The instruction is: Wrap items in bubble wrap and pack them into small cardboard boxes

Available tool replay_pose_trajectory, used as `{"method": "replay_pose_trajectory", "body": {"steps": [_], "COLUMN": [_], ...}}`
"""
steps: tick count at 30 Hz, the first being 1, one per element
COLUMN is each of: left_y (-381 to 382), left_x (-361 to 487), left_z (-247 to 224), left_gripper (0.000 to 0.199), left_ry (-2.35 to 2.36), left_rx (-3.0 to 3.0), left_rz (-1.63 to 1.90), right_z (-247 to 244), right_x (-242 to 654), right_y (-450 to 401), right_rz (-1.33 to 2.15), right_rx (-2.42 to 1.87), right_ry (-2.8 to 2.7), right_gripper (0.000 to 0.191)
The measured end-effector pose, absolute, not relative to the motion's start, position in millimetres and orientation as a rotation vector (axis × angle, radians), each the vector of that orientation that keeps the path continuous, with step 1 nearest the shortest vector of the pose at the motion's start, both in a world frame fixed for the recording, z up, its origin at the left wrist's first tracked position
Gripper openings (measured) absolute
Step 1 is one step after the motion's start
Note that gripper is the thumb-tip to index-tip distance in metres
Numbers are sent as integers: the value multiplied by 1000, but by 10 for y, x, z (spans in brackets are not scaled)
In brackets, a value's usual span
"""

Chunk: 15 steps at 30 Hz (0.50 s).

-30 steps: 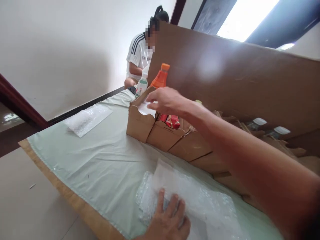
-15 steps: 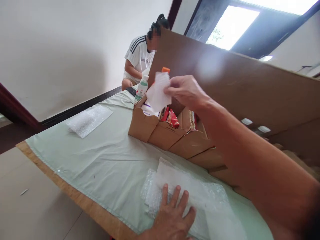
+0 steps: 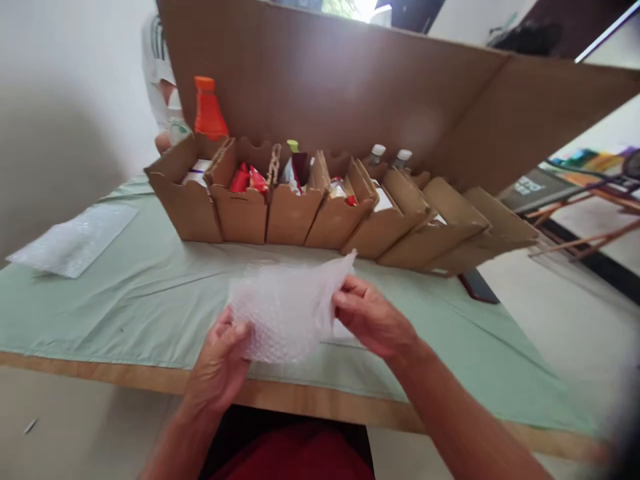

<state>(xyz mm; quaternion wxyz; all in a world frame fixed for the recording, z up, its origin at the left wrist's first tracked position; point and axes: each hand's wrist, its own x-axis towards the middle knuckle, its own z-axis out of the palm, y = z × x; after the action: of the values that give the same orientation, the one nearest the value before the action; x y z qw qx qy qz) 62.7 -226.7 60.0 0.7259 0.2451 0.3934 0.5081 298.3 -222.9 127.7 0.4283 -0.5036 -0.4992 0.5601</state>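
Over the table's front part I hold up a sheet or bag of clear bubble wrap (image 3: 283,310). My left hand (image 3: 220,357) pinches its left edge between thumb and fingers. At its right edge, my right hand (image 3: 373,317) is closed on the upper corner. A white, flat piece (image 3: 345,335) lies on the cloth just below, partly hidden by the wrap and my right hand. More bubble wrap (image 3: 75,240) lies at the table's left side, apart from both hands.
A row of several cardboard bins (image 3: 290,217) holds packets and boxes, with a tall cardboard panel (image 3: 325,80) behind. An orange bottle (image 3: 209,110) stands at the left bin. A dark phone (image 3: 479,288) lies near the right end of the green cloth (image 3: 150,300). Another person's arm shows at the left.
My right hand has come back from the left bins and now grips bubble wrap. My left hand has lifted off the table, holding the wrap's other side. The view has turned right.
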Motion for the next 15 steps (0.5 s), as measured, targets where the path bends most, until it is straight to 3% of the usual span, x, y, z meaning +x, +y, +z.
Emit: {"method": "replay_pose_trajectory", "body": {"steps": [3, 7, 11, 15], "left_y": [-2515, -2669, -2541, -2251], "left_x": [622, 579, 462, 464], "left_z": [491, 343, 465, 719], "left_gripper": [45, 39, 38, 42], "left_ry": [1072, 1177, 1287, 1435], "left_rx": [629, 814, 976, 1395], "left_rz": [1005, 920, 919, 956], "right_z": [843, 627, 801, 944], "right_x": [3169, 3260, 3213, 3272], "right_y": [-2756, -3133, -3074, -2792], "right_rz": [1529, 1446, 1278, 848], "right_rx": [-1240, -1298, -1503, -1623], "right_ry": [-966, -899, -1045, -1251], "right_gripper": [76, 93, 77, 67]}}
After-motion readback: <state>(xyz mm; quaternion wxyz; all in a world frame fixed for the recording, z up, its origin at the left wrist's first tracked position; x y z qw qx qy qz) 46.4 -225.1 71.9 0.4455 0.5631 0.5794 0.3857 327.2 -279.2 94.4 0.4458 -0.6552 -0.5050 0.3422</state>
